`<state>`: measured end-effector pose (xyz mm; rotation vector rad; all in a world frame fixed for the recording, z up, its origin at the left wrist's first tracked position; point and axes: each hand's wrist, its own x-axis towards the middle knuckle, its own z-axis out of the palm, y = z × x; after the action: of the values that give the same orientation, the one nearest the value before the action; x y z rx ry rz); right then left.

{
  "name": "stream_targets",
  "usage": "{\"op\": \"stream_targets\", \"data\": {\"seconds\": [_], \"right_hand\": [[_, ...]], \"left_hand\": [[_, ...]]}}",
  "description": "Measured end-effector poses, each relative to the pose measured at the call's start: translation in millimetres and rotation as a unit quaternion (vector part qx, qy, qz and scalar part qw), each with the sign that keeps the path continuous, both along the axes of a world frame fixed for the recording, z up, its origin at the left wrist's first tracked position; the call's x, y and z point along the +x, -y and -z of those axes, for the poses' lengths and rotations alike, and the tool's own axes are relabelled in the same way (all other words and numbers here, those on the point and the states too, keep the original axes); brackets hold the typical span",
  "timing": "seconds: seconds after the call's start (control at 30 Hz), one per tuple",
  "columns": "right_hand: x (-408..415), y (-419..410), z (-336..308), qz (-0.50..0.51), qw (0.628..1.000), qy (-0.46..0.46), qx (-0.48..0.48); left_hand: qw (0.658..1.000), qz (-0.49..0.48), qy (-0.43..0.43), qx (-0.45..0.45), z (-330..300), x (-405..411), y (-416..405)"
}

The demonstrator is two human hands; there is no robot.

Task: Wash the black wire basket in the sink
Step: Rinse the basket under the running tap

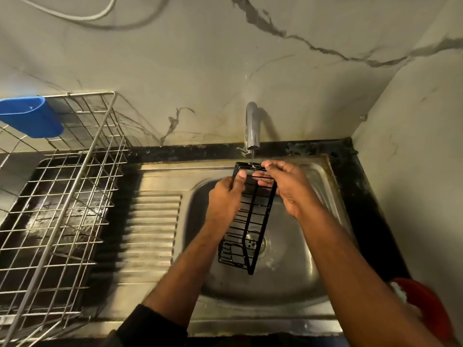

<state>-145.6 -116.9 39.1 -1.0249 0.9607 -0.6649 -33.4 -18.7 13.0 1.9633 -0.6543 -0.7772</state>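
Nearest the person, a dark sleeve (147,326) covers the left forearm, and at the lower right edge sits a red object (426,304), only partly in view. Both bare forearms reach forward over the steel sink (288,279), whose round drain (255,242) shows through the wires of the thing being washed.

The black wire basket (246,221) is held above the sink bowl, tilted steeply so that its long side runs from near the drain up toward the tap. The left hand (226,196) grips the basket's left upper edge, fingers curled round the frame and thumb lying across the top wires. The right hand (285,186) pinches the far upper end of the basket between thumb and fingertips, right under the spout.

To the left of the bowl lies the ribbed draining board (150,229), and beyond that, on the dark worktop (365,196), stands a large steel wire dish rack (65,196), with a blue plastic holder (32,116) hung on its far rim.

At the back edge of the sink the chrome tap (251,128) drops a thin stream of water (252,157) onto the basket's top end. Behind it rises a pale marble-patterned wall (250,58), with a white cable (75,13) looping across its upper left.
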Motion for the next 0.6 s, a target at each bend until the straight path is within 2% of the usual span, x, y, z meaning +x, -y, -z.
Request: {"op": "stream_targets", "data": {"seconds": [0.6], "right_hand": [[3.5, 1.9, 0.3, -0.015, 0.999, -0.021, -0.023]], "left_hand": [[0.999, -0.006, 0.039, 0.004, -3.3, 6.5, 6.1]]}}
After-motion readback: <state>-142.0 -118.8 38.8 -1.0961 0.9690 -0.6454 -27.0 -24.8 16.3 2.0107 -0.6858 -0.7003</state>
